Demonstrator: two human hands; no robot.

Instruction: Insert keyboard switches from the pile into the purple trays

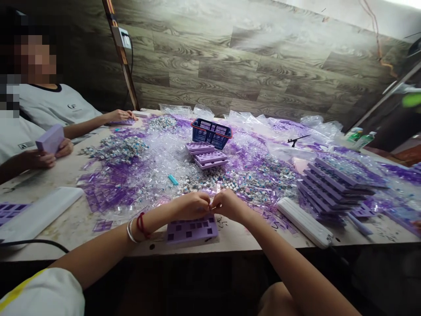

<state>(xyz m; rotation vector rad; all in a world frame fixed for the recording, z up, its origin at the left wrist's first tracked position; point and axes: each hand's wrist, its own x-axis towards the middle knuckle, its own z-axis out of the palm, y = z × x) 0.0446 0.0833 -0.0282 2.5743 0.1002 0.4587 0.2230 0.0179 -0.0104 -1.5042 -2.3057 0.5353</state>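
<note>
The purple board (pixel 187 235) lies flat on the table (pixel 238 239), just on the wearer's side of both hands, nearer the left hand (pixel 194 205), which partly covers its far edge. Its visible long axis runs left to right. Left and right hand (pixel 230 205) meet in closed pinches; whether they grip something small, I cannot tell.

board (pixel 191 234): light purple, flat slab with dark square openings | lies flat on the table (pixel 241 243), close to its near edge | far side partly hidden by left hand (pixel 196 205); right hand (pixel 228 202) just beside | anything between the pinched fingertips too small to tell
</note>
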